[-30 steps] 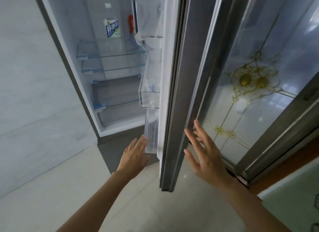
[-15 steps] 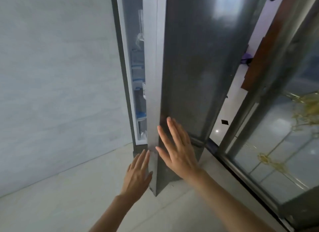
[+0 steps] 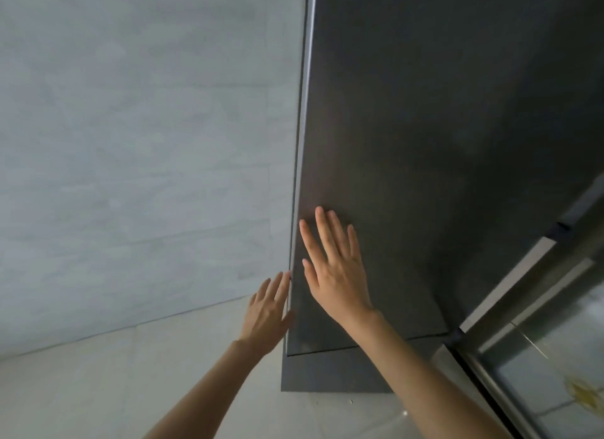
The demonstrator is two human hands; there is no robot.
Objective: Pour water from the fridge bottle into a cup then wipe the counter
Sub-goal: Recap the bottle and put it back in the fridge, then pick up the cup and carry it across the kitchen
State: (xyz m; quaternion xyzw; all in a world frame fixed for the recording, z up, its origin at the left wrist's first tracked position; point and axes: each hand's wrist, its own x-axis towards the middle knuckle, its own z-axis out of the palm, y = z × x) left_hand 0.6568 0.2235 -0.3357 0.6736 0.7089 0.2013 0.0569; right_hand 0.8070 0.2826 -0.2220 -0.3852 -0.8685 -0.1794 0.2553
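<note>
Closest to the camera are 2 bare forearms reaching up and away over the pale floor (image 3: 98, 389). The left hand (image 3: 265, 311) has its fingers (image 3: 277, 286) straight and loosely together, not wrapped around anything, with the tips right at the left edge of the fridge door (image 3: 425, 144). Can't tell for sure if they actually touch the edge or just sit beside it. The right hand (image 3: 335, 268) is flat on the front of that door, palm down, all fingers spread and straight, so it's pressing on the panel and not gripping it.

The door itself is a dark grey matte slab that fills most of the right half of the view. It sits flush with the cabinet, with only a thin light seam running up its left side. Below it is a second dark panel (image 3: 327, 370), split off by a narrow horizontal gap, and that one reaches down to the floor.

The water bottle isn't visible anywhere here, and neither is a cup or a worktop, just the closed front of the fridge.

Further back on the left is a light grey tiled wall (image 3: 130, 144). On the right, a metal-framed glass door (image 3: 555, 357) with a bit of gold pattern low in the corner.
</note>
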